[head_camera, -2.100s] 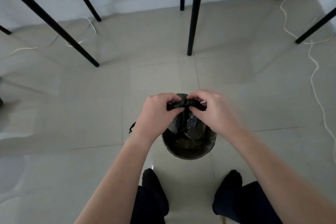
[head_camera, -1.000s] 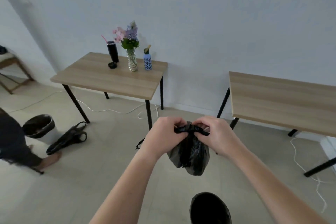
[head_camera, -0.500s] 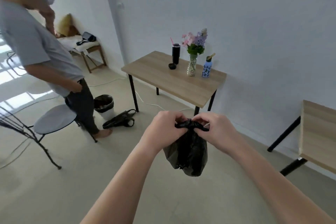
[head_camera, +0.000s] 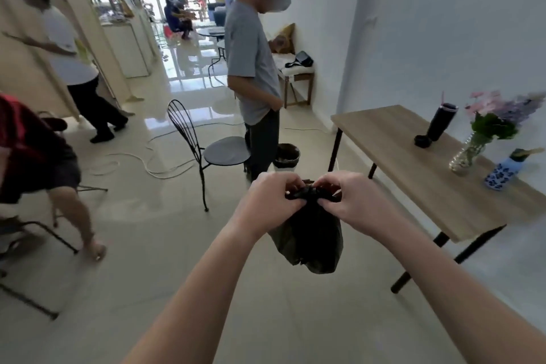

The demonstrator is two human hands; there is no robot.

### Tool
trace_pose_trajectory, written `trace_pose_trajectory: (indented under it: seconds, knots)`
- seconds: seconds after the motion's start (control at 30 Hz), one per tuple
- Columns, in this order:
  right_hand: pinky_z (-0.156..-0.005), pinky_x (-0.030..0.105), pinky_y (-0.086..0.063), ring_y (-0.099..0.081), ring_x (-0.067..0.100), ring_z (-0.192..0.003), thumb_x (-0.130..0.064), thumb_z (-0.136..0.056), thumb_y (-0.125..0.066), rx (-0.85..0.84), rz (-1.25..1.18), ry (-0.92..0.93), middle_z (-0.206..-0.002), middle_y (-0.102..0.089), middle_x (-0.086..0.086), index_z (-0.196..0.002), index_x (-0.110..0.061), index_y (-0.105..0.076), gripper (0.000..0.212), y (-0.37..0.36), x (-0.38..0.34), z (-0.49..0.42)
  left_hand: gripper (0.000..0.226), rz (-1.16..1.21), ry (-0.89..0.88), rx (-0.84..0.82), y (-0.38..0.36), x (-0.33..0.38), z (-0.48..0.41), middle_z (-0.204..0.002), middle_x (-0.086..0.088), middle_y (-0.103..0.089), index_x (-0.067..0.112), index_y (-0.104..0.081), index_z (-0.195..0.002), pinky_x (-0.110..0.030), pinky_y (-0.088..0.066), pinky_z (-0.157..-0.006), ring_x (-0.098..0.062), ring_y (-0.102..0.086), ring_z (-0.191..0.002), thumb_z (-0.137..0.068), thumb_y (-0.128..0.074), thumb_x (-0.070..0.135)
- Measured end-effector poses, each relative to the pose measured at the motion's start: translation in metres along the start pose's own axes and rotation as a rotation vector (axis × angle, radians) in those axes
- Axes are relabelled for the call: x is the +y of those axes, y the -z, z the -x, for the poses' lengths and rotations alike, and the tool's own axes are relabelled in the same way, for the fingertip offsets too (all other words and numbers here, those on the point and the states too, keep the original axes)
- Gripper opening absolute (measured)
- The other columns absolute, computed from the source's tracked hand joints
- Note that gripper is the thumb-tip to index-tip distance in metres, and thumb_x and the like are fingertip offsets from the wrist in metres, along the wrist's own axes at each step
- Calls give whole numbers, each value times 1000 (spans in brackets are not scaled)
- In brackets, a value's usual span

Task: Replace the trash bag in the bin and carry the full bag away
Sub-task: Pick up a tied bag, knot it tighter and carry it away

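Two hands share the load: left hand point(head_camera: 271, 198) and right hand point(head_camera: 351, 204) each pinch the bunched neck of the black bag point(head_camera: 310, 239); it hangs in the air between them, over the floor point(head_camera: 147, 245), near the worktop point(head_camera: 413, 162); judging by that, the full bag is lifted out and the carrying-off is under way; its contents are hidden, though its bottom sags; the one bin point(head_camera: 286, 155) in view, beside a standing person point(head_camera: 254, 68), is lined in black; whether it is the task's own, refitted, I cannot tell.

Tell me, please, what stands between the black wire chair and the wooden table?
In the head view, a person in a grey T-shirt stands there, with a black-lined bin beside their legs.
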State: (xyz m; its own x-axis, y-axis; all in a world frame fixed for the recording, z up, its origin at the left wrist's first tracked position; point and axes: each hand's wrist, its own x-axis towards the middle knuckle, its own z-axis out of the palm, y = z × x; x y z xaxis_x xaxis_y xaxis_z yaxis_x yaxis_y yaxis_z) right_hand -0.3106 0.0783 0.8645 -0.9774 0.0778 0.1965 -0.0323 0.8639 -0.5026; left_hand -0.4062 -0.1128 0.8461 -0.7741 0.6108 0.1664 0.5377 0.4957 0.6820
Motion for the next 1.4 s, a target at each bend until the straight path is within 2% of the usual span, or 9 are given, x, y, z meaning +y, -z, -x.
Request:
trace_pose_trajectory:
  seconds: [0.1, 0.2, 0.37, 0.47, 0.6, 0.7, 0.97, 1.2, 1.4]
  knots:
    - [-84, 29, -57, -65, 4, -89, -20, -84, -80, -32, -12, 108, -96, -69, -14, -110, -27, -76, 27, -28, -34, -35, 13, -48, 68, 91, 40, -28, 20, -89, 17, -73, 33, -78, -98, -20, -54, -72, 6, -65, -81, -86, -79, 28]
    - [-85, 33, -58, -66, 7, -92, -20, -83, -80, -91, -32, 208, -98, -70, -13, -109, -27, -76, 28, -62, -79, -73, 13, -87, 155, 178, 84, -62, 43, -87, 15, -73, 33, -79, -95, -18, -50, -70, 4, -65, -80, -83, -79, 28]
    - [-84, 31, -59, -66, 4, -88, -19, -83, -81, -144, -76, 338, -96, -70, -14, -108, -27, -76, 27, -114, -167, -125, 13, -117, 275, 290, 164, -122, 82, -85, 16, -74, 35, -77, -92, -24, -55, -74, 1, -68, -80, -80, -78, 33]
    - [-83, 34, -59, -67, 5, -87, -22, -82, -78, -178, -104, 407, -94, -70, -14, -107, -30, -75, 26, -148, -221, -153, 13, -161, 310, 364, 214, -155, 106, -85, 17, -75, 34, -79, -93, -20, -51, -72, 3, -68, -79, -81, -78, 32]
    - [-84, 32, -56, -67, 8, -87, -20, -82, -75, -217, -133, 498, -94, -72, -12, -107, -27, -76, 26, -188, -297, -180, 13, -197, 337, 463, 273, -196, 147, -86, 14, -76, 30, -80, -94, -31, -59, -80, -2, -70, -82, -82, -79, 30]
    - [-83, 30, -56, -67, 6, -87, -17, -83, -75, -270, -161, 589, -93, -71, -13, -105, -28, -76, 25, -219, -350, -194, 12, -238, 392, 524, 308, -224, 182, -86, 16, -74, 30, -79, -95, -32, -60, -78, 2, -68, -82, -83, -79, 32]
    - [-81, 35, -58, -65, 4, -85, -19, -80, -77, -380, -241, 831, -90, -69, -17, -101, -32, -76, 25, -307, -475, -228, 11, -258, 576, 686, 384, -279, 270, -91, 17, -75, 33, -79, -97, -7, -45, -68, 8, -66, -84, -87, -82, 30]
    - [-87, 29, -57, -65, 4, -91, -22, -83, -79, -514, -274, 1025, -95, -71, -17, -106, -30, -77, 24, -383, -572, -252, 11, -283, 814, 828, 428, -326, 329, -91, 17, -75, 35, -77, -94, -15, -45, -66, 4, -66, -80, -86, -82, 29]
    - [-88, 31, -58, -65, 2, -94, -26, -84, -77, -664, -305, 1151, -98, -70, -19, -106, -35, -73, 25, -443, -652, -268, 12, -334, 1025, 971, 462, -362, 371, -87, 16, -75, 32, -77, -90, -27, -56, -76, 2, -68, -81, -79, -82, 30]
